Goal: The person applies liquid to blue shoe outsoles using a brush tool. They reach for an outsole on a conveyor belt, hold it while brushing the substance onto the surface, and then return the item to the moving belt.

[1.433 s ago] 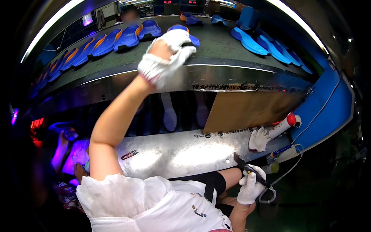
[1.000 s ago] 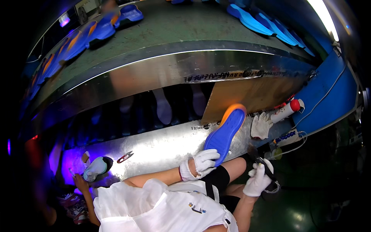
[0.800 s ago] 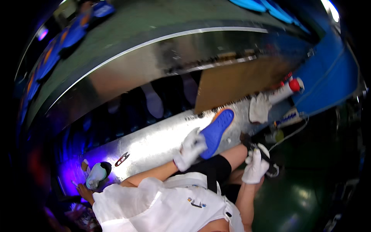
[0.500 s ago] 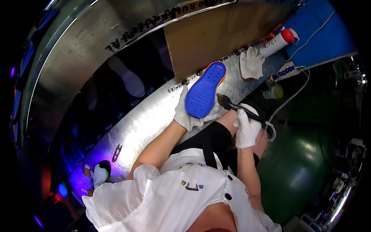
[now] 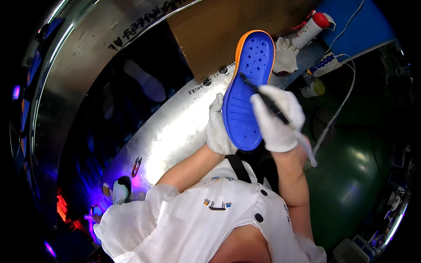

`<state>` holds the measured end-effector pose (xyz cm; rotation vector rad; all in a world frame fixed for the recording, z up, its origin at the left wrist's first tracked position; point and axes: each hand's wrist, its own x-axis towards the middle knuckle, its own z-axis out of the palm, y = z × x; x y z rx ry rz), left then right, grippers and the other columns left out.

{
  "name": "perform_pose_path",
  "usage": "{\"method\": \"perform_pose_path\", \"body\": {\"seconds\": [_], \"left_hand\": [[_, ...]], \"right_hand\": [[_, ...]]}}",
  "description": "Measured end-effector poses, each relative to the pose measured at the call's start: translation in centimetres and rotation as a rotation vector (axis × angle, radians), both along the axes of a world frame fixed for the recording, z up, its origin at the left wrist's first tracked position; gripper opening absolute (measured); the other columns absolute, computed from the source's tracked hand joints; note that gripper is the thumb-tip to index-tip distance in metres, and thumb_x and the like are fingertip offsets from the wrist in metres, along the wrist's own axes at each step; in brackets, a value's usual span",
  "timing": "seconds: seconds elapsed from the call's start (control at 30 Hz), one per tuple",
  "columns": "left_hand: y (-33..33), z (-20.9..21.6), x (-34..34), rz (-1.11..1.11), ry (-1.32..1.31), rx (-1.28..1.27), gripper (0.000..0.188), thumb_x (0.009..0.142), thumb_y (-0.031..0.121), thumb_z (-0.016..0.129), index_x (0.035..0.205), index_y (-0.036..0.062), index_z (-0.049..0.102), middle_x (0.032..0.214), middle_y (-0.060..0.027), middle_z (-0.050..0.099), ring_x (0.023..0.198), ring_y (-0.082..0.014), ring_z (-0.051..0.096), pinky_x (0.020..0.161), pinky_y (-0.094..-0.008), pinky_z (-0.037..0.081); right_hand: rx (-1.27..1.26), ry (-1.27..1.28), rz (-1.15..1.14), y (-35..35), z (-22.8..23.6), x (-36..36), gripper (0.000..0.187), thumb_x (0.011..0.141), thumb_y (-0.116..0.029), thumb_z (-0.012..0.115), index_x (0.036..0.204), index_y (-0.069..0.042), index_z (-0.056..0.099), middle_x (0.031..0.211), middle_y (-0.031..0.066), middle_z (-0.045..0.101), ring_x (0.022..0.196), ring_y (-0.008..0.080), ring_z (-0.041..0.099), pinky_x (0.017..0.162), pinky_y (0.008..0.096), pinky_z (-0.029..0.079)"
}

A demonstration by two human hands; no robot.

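A blue shoe sole point(image 5: 243, 111) with an orange rim is raised over the metal ledge, its toe end pointing away from me. Round dimples mark its far part and ridges cross its middle. My gloved left hand point(image 5: 218, 127) grips it by the left edge near the heel, some fingers hidden beneath. In my gloved right hand point(image 5: 280, 116) is a black-handled brush point(image 5: 274, 107), blurred, with a pale tube trailing from its rear end. The brush's tip lies over the sole's upper middle; whether it touches cannot be made out.
A pale sole point(image 5: 144, 81) lies in the dark recess at left. Red-handled snips point(image 5: 136, 167) rest on the metal ledge point(image 5: 173, 136). Farther off are a brown board point(image 5: 206, 39), a loose white glove point(image 5: 286, 57), a red-capped white bottle point(image 5: 311, 30) and a small yellowish container point(image 5: 315, 88).
The sole has come up closer and turned more upright. My right hand has moved up and inward, bringing the brush from beside the sole to over its face.
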<state>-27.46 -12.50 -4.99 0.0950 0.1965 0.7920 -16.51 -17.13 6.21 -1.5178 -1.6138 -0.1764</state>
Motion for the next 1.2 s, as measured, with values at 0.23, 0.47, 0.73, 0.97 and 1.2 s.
{"method": "perform_pose_path", "body": {"seconds": [0.23, 0.47, 0.73, 0.97, 1.2], "left_hand": [[0.1, 2.1, -0.5, -0.081, -0.024, -0.086, 0.068, 0.095, 0.058, 0.036, 0.138, 0.0061, 0.045, 0.128, -0.0177, 0.057, 0.114, -0.0306, 0.057, 0.1, -0.0449, 0.046], [1.3, 1.6, -0.2, 0.036, -0.333, 0.12, 0.046, 0.102, 0.037, 0.037, 0.126, 0.001, 0.053, 0.118, -0.0189, 0.061, 0.104, -0.0304, 0.061, 0.095, -0.0444, 0.051], [1.3, 4.5, -1.9, -0.022, -0.1, 0.028, 0.097, 0.085, 0.079, 0.033, 0.141, 0.0001, 0.036, 0.128, -0.0353, 0.049, 0.11, -0.0461, 0.058, 0.089, -0.0545, 0.053], [2.6, 5.1, -3.2, -0.085, -0.216, 0.19, 0.101, 0.083, 0.081, 0.035, 0.142, -0.0004, 0.037, 0.13, -0.0304, 0.051, 0.115, -0.0411, 0.057, 0.097, -0.0495, 0.049], [4.4, 5.0, -3.5, -0.07, -0.238, 0.148, 0.102, 0.078, 0.076, 0.053, 0.14, -0.0042, 0.035, 0.127, -0.0305, 0.049, 0.098, -0.0419, 0.059, 0.078, -0.0513, 0.055]], "right_hand": [[0.037, 0.572, -0.089, -0.5, -1.0, 0.1, 0.015, 0.08, -0.003, 0.071, 0.094, -0.002, 0.068, 0.078, 0.0083, 0.066, 0.065, 0.0148, 0.062, 0.06, 0.0258, 0.049], [-0.294, 0.862, 0.103, -2.2, 1.4, -2.2, 0.017, 0.077, -0.001, 0.071, 0.094, -0.003, 0.07, 0.081, 0.0084, 0.068, 0.072, 0.0188, 0.065, 0.065, 0.0267, 0.052], [-0.208, 0.782, 0.103, -2.6, 0.7, -3.1, 0.019, 0.076, -0.002, 0.074, 0.094, 0.0, 0.068, 0.079, 0.0083, 0.067, 0.067, 0.0163, 0.065, 0.059, 0.0273, 0.05], [-0.165, 0.558, 0.199, -3.1, 1.3, -4.3, 0.022, 0.076, -0.002, 0.073, 0.096, -0.001, 0.066, 0.081, 0.0094, 0.066, 0.069, 0.0201, 0.065, 0.065, 0.0307, 0.052], [-0.119, 0.532, 0.307, -4.1, 0.3, -5.3, 0.022, 0.075, -0.002, 0.074, 0.096, -0.002, 0.066, 0.084, 0.0103, 0.067, 0.071, 0.0212, 0.065, 0.066, 0.0305, 0.051]]}}
